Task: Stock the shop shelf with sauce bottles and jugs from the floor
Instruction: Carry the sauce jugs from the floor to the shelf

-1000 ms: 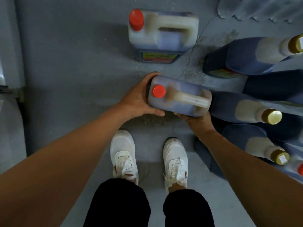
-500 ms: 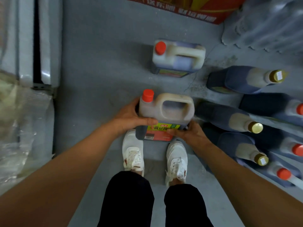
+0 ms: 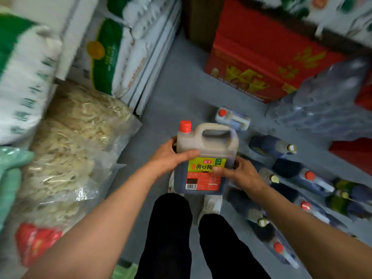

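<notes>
The held jug has a yellow label reading "黄豆酱"; other print is blurred.

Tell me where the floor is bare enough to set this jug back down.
Bare grey floor runs ahead, between the stacked sacks and the red carton, down to the lone jug. Right of the held jug, bottles lie packed close; leftward a noodle bag crowds in.

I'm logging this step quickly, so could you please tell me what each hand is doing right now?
Left hand: grips the upper left side of the sauce jug.
Right hand: grips the jug's lower right side, thumb on the label.
</notes>
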The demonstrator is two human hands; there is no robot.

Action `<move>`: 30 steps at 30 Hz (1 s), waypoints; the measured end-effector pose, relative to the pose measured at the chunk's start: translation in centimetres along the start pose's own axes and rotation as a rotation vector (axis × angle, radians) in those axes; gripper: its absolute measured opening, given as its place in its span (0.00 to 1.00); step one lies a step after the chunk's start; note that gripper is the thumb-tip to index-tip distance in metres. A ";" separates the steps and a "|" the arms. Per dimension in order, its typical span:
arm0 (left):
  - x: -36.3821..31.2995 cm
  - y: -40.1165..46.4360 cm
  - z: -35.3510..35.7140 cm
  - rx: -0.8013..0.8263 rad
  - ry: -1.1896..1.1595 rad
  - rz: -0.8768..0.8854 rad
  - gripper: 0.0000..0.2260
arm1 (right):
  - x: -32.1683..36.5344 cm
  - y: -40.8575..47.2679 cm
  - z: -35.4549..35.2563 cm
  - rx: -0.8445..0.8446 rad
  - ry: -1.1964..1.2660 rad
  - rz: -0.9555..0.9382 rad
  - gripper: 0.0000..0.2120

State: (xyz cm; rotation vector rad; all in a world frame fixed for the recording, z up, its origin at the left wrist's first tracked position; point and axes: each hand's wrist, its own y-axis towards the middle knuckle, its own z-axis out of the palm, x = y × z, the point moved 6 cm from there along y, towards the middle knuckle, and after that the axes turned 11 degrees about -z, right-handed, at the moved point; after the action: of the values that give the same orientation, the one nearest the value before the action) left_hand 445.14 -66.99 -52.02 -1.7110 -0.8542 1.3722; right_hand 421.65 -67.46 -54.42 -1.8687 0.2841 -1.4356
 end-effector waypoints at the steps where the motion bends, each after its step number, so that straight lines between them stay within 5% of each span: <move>1: -1.4 -1.9 -0.8 -0.022 0.008 0.028 0.20 | 2.4 -1.1 -0.1 0.005 -0.010 -0.034 0.39; 7: -10.1 -15.7 -5.7 -0.150 0.049 0.203 0.21 | 18.5 -9.8 -0.4 0.022 -0.079 -0.250 0.21; 10: -13.9 -23.8 -8.7 -0.297 -0.003 0.278 0.30 | 26.5 -14.3 -0.3 0.027 -0.070 -0.376 0.21; 14: -17.9 -35.0 -12.9 -0.479 -0.040 0.355 0.21 | 37.1 -20.0 1.1 0.092 -0.073 -0.549 0.21; 18: -20.9 -45.4 -17.9 -0.648 -0.089 0.496 0.26 | 46.6 -25.1 4.3 0.149 -0.087 -0.743 0.22; 30: -15.2 -69.2 -32.9 -1.111 -0.300 0.654 0.38 | 64.3 -37.7 23.4 0.419 -0.079 -1.129 0.15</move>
State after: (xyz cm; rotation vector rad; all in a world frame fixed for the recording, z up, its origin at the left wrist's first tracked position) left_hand 471.91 -51.90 19.81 -2.8500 -1.4790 1.7447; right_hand 455.31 -68.75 16.07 -1.7346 -1.2028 -1.8741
